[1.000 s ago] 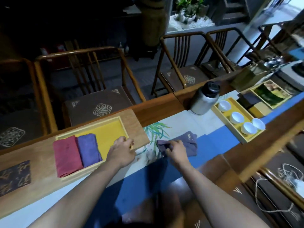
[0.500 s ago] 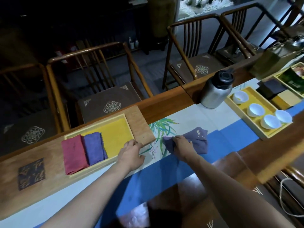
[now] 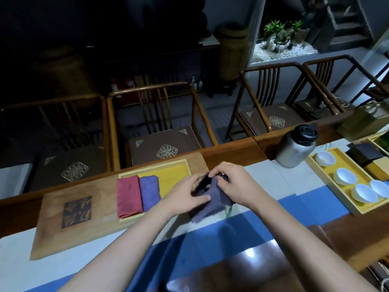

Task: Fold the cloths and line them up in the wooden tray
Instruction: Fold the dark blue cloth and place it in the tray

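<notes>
Now my left hand and right hand both pinch the grey-purple terry cloth in their fingers, just beside the yellow-lined wooden tray.

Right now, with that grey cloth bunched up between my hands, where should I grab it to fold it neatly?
Probably the loose lower edge of the grey cloth, which hangs free toward you. Keep the right hand pinching the top and bring the left hand down from the left to take a bottom corner; the middle is crumpled, so corners give a straighter fold.
</notes>
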